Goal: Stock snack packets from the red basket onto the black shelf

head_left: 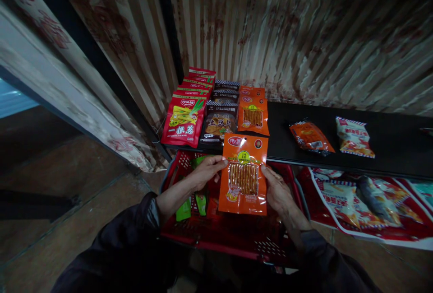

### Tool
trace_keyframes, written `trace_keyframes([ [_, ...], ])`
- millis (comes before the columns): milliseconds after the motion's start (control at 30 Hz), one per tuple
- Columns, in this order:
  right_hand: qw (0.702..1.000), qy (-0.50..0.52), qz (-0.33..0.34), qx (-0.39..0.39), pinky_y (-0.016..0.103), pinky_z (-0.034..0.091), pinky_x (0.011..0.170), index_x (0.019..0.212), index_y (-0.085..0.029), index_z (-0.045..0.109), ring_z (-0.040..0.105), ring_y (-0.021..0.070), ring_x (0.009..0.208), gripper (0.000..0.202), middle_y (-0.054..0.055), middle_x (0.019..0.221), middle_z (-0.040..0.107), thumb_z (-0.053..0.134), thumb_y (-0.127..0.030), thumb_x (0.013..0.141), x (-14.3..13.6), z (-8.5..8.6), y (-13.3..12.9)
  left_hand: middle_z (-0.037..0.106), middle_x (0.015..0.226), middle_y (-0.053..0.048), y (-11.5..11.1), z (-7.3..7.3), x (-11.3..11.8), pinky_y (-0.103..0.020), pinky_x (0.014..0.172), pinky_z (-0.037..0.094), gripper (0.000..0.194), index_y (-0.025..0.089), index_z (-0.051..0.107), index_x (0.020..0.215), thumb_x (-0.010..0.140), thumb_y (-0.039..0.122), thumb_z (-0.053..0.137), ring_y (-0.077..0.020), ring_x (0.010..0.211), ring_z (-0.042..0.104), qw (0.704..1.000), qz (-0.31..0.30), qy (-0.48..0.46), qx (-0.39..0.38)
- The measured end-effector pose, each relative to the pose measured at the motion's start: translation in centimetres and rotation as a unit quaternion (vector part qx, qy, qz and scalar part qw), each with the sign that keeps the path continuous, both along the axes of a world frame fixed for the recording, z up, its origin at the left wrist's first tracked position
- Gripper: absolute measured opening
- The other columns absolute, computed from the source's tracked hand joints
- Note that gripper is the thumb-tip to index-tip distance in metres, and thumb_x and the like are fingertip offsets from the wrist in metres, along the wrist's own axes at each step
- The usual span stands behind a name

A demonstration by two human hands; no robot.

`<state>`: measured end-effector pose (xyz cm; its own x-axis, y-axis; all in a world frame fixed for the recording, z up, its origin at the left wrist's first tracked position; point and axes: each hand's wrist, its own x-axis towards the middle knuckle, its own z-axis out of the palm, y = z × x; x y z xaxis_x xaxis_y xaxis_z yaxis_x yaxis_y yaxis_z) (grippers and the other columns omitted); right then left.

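Observation:
An orange snack packet [242, 202] with a clear window showing brown sticks is held upright between my hands. My left hand [208, 171] pinches its left edge, and my right hand [275, 187] grips its right edge. Beneath it stands a red shopping basket [233, 239] with several green packets [183, 211] inside. Just beyond, on a black shelf [277, 121], similar orange packets [253, 114] overlap in a row. Beside them are dark potato-slice packets [219, 123] and, at the left end, red packets [184, 119] with a green onion picture.
Farther right on the shelf lie an orange-and-black bag [310, 137] and a white-and-red snack bag [354, 136]. A second red basket [313, 207] below holds several snack bags. Dark posts [169, 22] and patterned curtains [219, 13] stand behind and to the left.

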<state>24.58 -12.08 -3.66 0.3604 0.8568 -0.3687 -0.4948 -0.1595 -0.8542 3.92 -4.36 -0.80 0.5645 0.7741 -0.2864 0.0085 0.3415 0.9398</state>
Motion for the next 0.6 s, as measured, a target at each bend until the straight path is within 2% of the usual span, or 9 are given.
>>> trace_keyframes([
  [100, 1.000, 0.009, -0.019, 0.006, 0.036, 0.058, 0.084, 0.081, -0.022, 0.075, 0.072, 0.0238, 0.088, 0.039, 0.002, 0.088, 0.078, 0.090, -0.045, 0.053, 0.5, 0.0, 0.2, 0.060, 0.072, 0.002, -0.1, 0.1, 0.0, -0.019, 0.044, 0.032, 0.040, 0.015, 0.069, 0.091, 0.073, 0.050, 0.072, -0.0055, 0.052, 0.044, 1.000, -0.031, 0.004, 0.000],
  [233, 1.000, 0.013, -0.024, 0.011, 0.032, 0.058, 0.080, 0.080, -0.022, 0.076, 0.072, 0.0200, 0.082, 0.036, 0.001, 0.087, 0.078, 0.090, -0.043, 0.055, 1.0, 0.0, 0.2, 0.060, 0.068, 0.002, -0.5, 0.5, 0.1, -0.019, 0.044, 0.032, 0.036, 0.014, 0.067, 0.083, 0.071, 0.048, 0.072, -0.0051, 0.050, 0.044, 0.998, -0.056, 0.017, -0.009],
  [433, 0.999, 0.028, -0.015, 0.022, 0.032, 0.059, 0.080, 0.082, -0.020, 0.076, 0.073, 0.0188, 0.076, 0.043, 0.002, 0.084, 0.079, 0.092, -0.045, 0.050, 0.8, 0.9, 0.3, 0.058, 0.064, 0.004, -0.8, 0.8, 0.2, -0.019, 0.042, 0.029, 0.026, 0.014, 0.063, 0.080, 0.074, 0.038, 0.071, -0.0034, 0.045, 0.040, 0.996, -0.080, 0.017, -0.023],
  [600, 0.999, 0.019, -0.013, 0.041, 0.035, 0.060, 0.081, 0.082, -0.022, 0.076, 0.073, 0.0204, 0.075, 0.042, 0.001, 0.083, 0.079, 0.091, -0.046, 0.051, 0.8, 1.1, 0.3, 0.059, 0.067, 0.004, -0.6, 0.5, 0.0, -0.018, 0.043, 0.026, 0.030, 0.013, 0.063, 0.088, 0.071, 0.035, 0.076, -0.0027, 0.046, 0.039, 0.995, -0.095, -0.003, -0.023],
])
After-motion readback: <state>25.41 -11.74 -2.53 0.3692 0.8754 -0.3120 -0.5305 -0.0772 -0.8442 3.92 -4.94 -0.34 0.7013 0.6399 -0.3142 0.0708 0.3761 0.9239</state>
